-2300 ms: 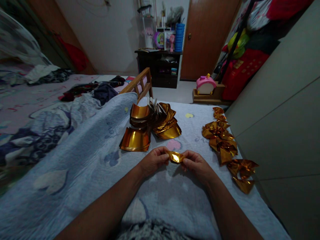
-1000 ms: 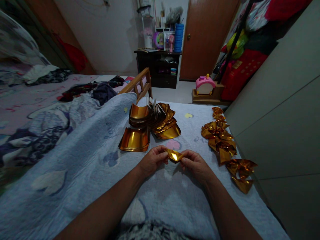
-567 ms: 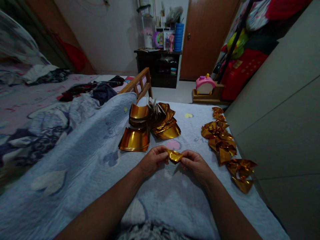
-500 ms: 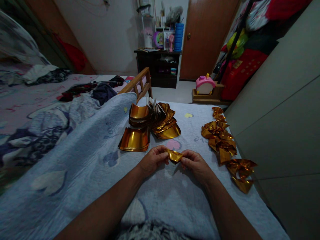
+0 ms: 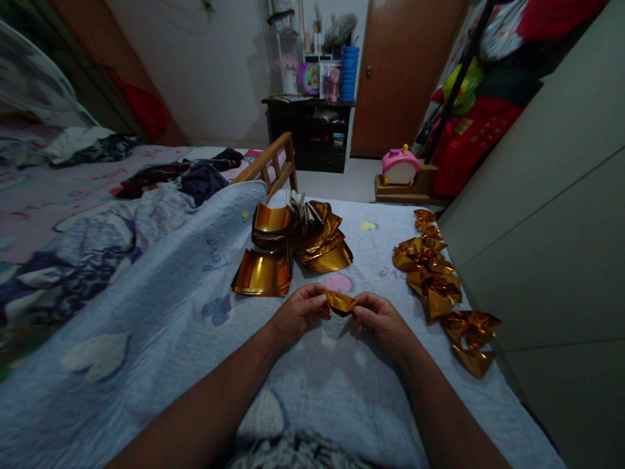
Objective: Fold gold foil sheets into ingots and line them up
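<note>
Between my two hands is a small folded piece of gold foil paper (image 5: 341,302), held just above the bed. My left hand (image 5: 303,314) pinches its left end between thumb and fingers. At the right end, my right hand (image 5: 379,319) grips it the same way. Stacks of flat, curling gold foil sheets (image 5: 262,270) lie beyond my left hand, with more fanned-out sheets (image 5: 325,244) beside them. Over to the right, several folded gold foil pieces (image 5: 432,277) lie in a row, and a few more (image 5: 471,335) sit nearer to me.
A blue-grey quilt (image 5: 195,352) covers the bed under my hands. A wooden bed rail (image 5: 266,163) stands at the far left corner, and a pale cabinet (image 5: 551,260) runs along the right edge. Beyond the bed are a pink toy (image 5: 401,164) and a dark low cabinet (image 5: 312,140).
The foil piece has turned slightly in my fingers, and its front face looks duller and flatter. My hands stay in nearly the same place.
</note>
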Motion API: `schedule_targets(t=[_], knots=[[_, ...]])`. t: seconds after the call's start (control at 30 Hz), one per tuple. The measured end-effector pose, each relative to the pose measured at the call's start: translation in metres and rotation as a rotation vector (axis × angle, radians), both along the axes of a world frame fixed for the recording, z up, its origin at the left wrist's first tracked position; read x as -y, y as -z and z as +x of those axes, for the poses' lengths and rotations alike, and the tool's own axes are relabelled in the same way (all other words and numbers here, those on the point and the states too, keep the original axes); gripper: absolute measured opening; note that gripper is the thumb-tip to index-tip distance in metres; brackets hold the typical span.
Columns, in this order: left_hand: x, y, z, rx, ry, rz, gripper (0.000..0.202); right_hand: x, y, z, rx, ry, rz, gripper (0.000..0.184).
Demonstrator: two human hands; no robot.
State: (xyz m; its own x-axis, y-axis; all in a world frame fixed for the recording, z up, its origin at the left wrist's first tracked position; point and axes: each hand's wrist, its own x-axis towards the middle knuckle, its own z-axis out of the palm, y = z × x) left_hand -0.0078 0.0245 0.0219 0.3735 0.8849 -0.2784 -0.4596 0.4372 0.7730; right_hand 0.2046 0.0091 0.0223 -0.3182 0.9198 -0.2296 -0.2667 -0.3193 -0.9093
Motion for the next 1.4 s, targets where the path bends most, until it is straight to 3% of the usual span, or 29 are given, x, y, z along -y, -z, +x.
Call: schedule_targets(t=[0.33, 0.6, 1.4], knots=[[-0.0013, -0.0047, 0.0001, 0.033, -0.019, -0.027, 0.037, 0.0007, 0.0011, -0.0034, -0.098, -0.016, 0.034, 0.039], [-0.001, -0.0018, 0.0008, -0.002, 0.003, 0.006, 0.036, 0.0, 0.0015, -0.0023, -0.041, 0.045, 0.032, 0.031], [-0.0011, 0.0025, 0.0022, 0.007, -0.023, 0.007, 0.04, 0.0007, 0.007, 0.0012, -0.117, -0.018, 0.008, 0.031]])
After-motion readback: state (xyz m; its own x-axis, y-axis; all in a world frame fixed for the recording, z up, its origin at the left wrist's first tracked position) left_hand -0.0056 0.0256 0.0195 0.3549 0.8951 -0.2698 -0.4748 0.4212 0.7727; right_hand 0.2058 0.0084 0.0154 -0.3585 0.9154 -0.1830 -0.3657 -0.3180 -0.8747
